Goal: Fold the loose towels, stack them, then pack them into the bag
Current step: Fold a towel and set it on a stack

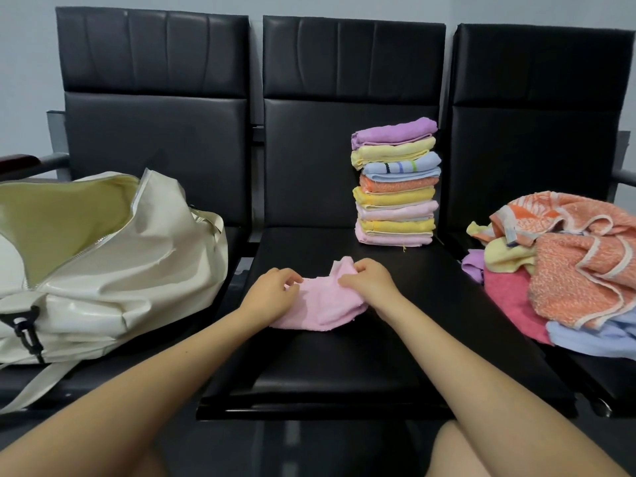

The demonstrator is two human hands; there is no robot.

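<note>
A pink towel (321, 302) on the middle seat (344, 366) is pinched by the left hand (273, 289) and right hand (370, 282), between the open bag (113, 270) and the loose pile (568, 270), before the stack (395, 182).

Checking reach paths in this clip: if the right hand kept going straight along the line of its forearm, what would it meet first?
The right hand, pinching the pink towel, points up and to the left over the middle seat. Beyond the towel the line runs over bare seat to the backrest; the folded stack seems to lie to its right, though depth is unclear.
</note>
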